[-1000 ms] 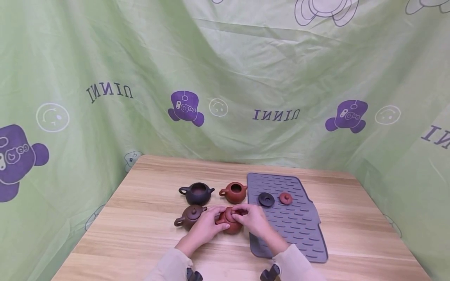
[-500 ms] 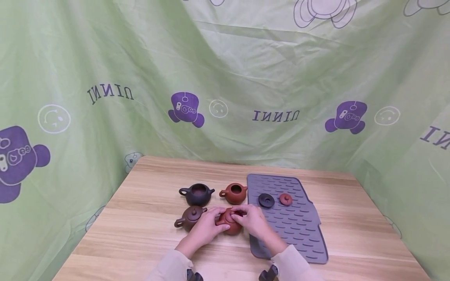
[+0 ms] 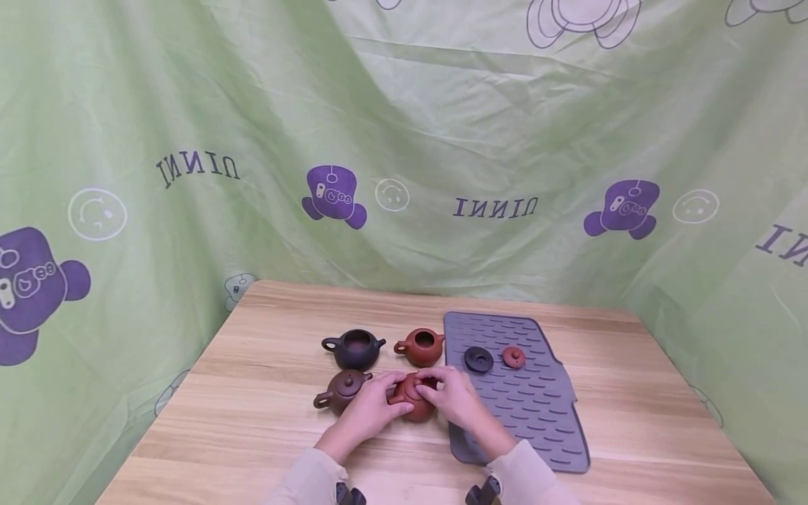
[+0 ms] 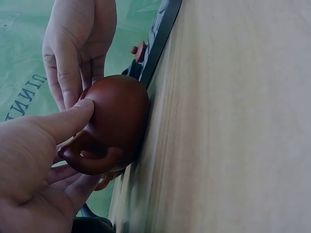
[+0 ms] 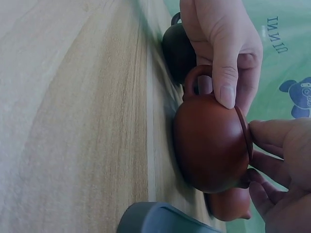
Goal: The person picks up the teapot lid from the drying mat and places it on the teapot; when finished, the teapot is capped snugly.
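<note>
A reddish-brown teapot [image 3: 418, 412] stands on the wooden table between my two hands, its handle pointing left. My left hand [image 3: 369, 407] holds the pot's body on the handle side, thumb in front and fingers behind, as the left wrist view shows along the teapot's side [image 4: 121, 111]. From the right, my right hand [image 3: 457, 398] pinches the lid [image 3: 411, 387] at its knob; the lid lies on the pot's mouth. Fingers hide much of the knob. Just left of my left hand is a dark brown teapot [image 3: 344, 393] with its lid on.
Behind stand a lidless black teapot [image 3: 346, 354] and a lidless orange-red teapot [image 3: 416, 354]. A grey ridged mat [image 3: 524, 414] lies at the right, bearing a black lid [image 3: 477, 360] and a red lid [image 3: 514, 358]. Green cloth hangs around the table.
My right fingers have shifted slightly at the lid's knob. Both hands and the teapot stay in nearly the same place.
</note>
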Available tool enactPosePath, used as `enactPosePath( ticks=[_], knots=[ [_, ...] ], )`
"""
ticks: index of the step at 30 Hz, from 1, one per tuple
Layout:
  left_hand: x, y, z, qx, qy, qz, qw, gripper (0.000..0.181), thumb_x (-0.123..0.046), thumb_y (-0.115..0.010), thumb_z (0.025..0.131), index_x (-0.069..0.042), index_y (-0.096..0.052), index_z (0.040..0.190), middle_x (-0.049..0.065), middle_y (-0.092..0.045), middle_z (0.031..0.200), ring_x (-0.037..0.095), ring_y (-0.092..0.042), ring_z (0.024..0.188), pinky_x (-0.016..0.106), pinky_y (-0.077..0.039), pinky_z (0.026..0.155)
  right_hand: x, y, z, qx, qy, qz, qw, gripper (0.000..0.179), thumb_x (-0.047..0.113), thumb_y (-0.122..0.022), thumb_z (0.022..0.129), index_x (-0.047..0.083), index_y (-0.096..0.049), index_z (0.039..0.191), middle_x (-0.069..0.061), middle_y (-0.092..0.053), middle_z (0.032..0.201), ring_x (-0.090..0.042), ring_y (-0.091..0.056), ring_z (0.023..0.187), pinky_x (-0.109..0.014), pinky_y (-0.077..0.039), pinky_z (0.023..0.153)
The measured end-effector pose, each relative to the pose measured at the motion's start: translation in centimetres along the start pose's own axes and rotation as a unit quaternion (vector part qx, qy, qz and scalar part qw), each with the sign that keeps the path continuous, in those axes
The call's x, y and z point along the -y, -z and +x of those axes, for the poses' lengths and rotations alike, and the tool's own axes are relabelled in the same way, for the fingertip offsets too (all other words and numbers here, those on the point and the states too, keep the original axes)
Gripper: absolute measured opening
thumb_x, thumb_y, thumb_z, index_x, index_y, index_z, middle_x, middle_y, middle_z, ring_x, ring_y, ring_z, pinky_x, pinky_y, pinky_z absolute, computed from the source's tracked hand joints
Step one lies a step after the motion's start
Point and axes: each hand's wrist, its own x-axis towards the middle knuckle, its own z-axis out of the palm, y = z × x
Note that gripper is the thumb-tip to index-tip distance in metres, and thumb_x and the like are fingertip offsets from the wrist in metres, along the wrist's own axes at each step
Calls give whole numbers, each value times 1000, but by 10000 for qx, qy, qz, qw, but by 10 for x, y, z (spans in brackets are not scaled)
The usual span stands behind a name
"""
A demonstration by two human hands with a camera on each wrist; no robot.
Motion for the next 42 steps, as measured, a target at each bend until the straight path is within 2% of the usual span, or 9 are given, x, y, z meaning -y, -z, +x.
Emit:
enactPosePath(
  ticks=[4, 7, 12, 18, 23, 29, 35, 42],
  knots=[
    [-2, 2, 2, 61, 65, 75, 9999, 48, -24, -80, 82, -7, -64, 125, 6, -63, 122, 25, -56, 115, 43, -45, 97, -1, 3, 2, -9, 8, 65, 10000, 15, 16, -79, 82, 14, -77, 97, -1, -70, 92, -22, -60, 85, -35, -49, 72],
    [-4, 7, 3, 144, 131, 78, 9998, 52, -27, -80, 82, -5, -62, 126, 11, -63, 122, 28, -59, 112, 45, -47, 95, -1, 11, 3, -35, -175, 166, 9997, 16, 16, -79, 82, 14, -76, 98, 1, -68, 86, -17, -54, 73, -29, -44, 61],
    [-10, 26, 5, 177, 293, -190, 9992, 57, -30, -76, 86, -2, -58, 131, 14, -58, 130, 34, -61, 110, 46, -50, 92, -7, 28, 6, -233, -518, 332, 9978, 15, 14, -77, 84, 14, -76, 99, -1, -71, 93, -20, -63, 81, -35, -50, 69],
    [-5, 58, 10, -295, 242, -79, 9992, 53, -24, -76, 86, 0, -59, 130, 18, -56, 132, 36, -58, 114, 49, -45, 98, -27, 44, 9, -593, -750, 282, 9950, 17, 11, -77, 84, 9, -75, 101, -4, -72, 94, -20, -66, 87, -39, -54, 78],
    [11, 80, 16, -539, 407, -2, 9977, 49, -20, -78, 84, -3, -61, 128, 16, -60, 128, 34, -57, 116, 49, -42, 101, -44, 55, 11, -673, -978, 126, 9929, 17, 11, -76, 84, 9, -75, 101, -6, -72, 99, -23, -67, 95, -43, -52, 84],
    [35, 95, 21, -523, 420, 210, 9975, 50, -20, -77, 85, 0, -60, 128, 20, -58, 128, 38, -52, 120, 51, -39, 103, -63, 64, 14, -703, -1068, -140, 9917, 16, 12, -76, 84, 10, -76, 100, -8, -72, 100, -26, -66, 96, -45, -49, 86],
    [59, 103, 27, -426, 329, 302, 9981, 53, -18, -76, 85, 3, -57, 130, 22, -56, 131, 40, -50, 122, 52, -38, 104, -84, 67, 18, -574, -1102, -402, 9914, 17, 14, -74, 87, 11, -75, 103, -13, -70, 105, -29, -64, 98, -48, -50, 83],
    [88, 106, 30, -314, 426, 311, 9981, 60, -21, -77, 84, 4, -54, 133, 25, -52, 134, 42, -45, 127, 54, -33, 107, -103, 66, 19, -473, -921, -560, 9930, 19, 13, -75, 86, 9, -74, 105, -15, -69, 103, -31, -63, 94, -51, -50, 84]
  ],
)
